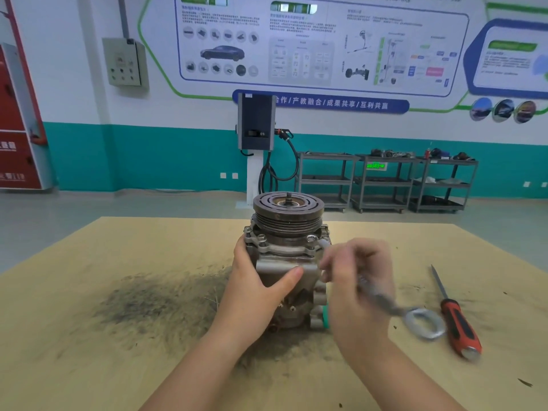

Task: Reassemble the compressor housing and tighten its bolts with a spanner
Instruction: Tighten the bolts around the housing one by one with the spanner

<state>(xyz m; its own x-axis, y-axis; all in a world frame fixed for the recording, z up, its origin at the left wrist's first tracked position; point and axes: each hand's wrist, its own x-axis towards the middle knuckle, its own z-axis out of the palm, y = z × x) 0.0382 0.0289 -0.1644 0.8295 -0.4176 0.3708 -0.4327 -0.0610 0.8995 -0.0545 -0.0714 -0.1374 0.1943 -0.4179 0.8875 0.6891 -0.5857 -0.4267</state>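
Big tan wooden tabletop takes up most of the room in front of the person, with a wide dark sooty smudge smeared across the middle of it. Standing upright on that smudge's right edge is the grey and brown metal compressor, grooved round pulley on top and a ring of silver bolts around the flange just under it.

The left hand is wrapped round the compressor's left side, thumb laid across the front of the housing, fingers hidden behind, so it's gripping the body to steady it. The right hand sits just to the right of the housing, fingers curled round the shank of a silver metal spanner. It's blurry, but the head end seems to reach up to a bolt at the flange's right edge, while the ring end sticks out low and to the right, past the hand and over the table.

Just beside that ring end, not touching as far as I can see, lies a screwdriver with a red and black handle, shaft pointing away from the person.
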